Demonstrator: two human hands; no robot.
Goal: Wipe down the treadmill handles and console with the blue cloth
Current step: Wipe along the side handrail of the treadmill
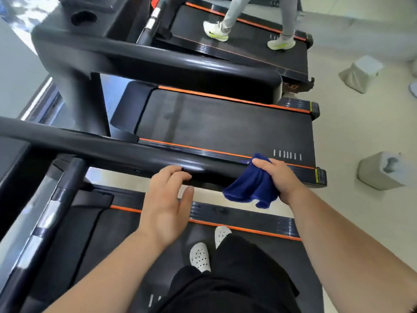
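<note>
Bunching blue cloth (249, 188), right grip (278, 180) meets glossy black handle (126, 152); left grip (165, 205) rests loose.

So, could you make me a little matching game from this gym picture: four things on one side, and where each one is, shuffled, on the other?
Things
1. blue cloth
2. left hand
3. white clogs
4. pale sneakers

Places
A. on the belt of the far treadmill
B. gripped in the right hand at the end of the handrail
C. fingers resting on the handrail, holding nothing
D. on the belt of the near treadmill

Pairs: 1-B, 2-C, 3-D, 4-A
</note>
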